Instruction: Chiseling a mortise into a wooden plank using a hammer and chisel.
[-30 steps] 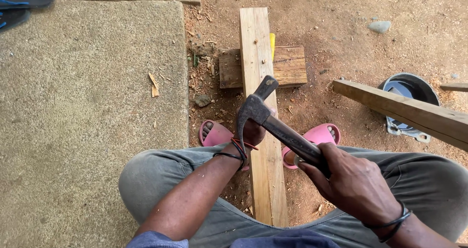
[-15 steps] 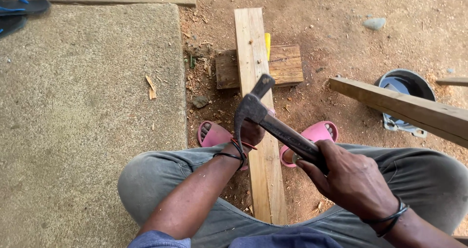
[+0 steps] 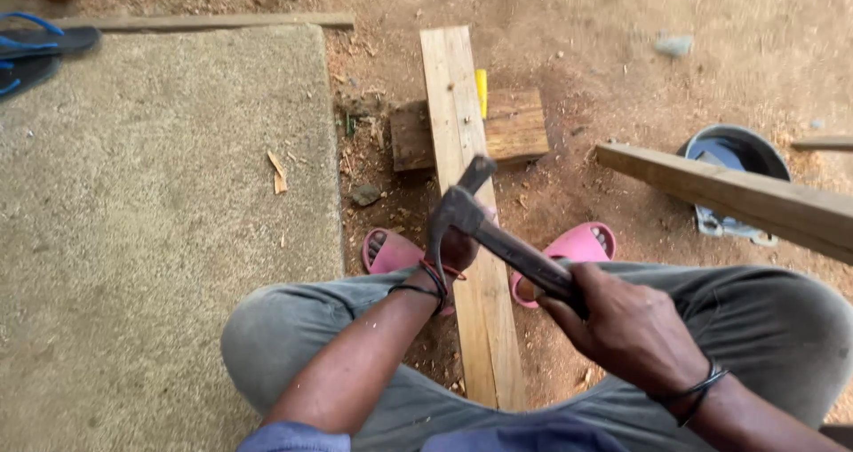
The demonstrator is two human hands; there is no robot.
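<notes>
Hammer (image 3: pixel 498 239) barely lower than 1 second ago, head dropped a touch toward the left hand's (image 3: pixel 458 248) fingers on the plank (image 3: pixel 466 150). Right hand (image 3: pixel 626 328) shifted slightly up the frame, grip on the handle unchanged. View tilted a little, framing moved.

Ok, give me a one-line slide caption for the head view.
Seated person grips a claw hammer in the right hand, left hand on a long plank over dirt ground.

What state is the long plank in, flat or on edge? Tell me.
Flat. The long plank lies broad face up, its far part across a wooden block. The right hand holds a hammer over it.
</notes>
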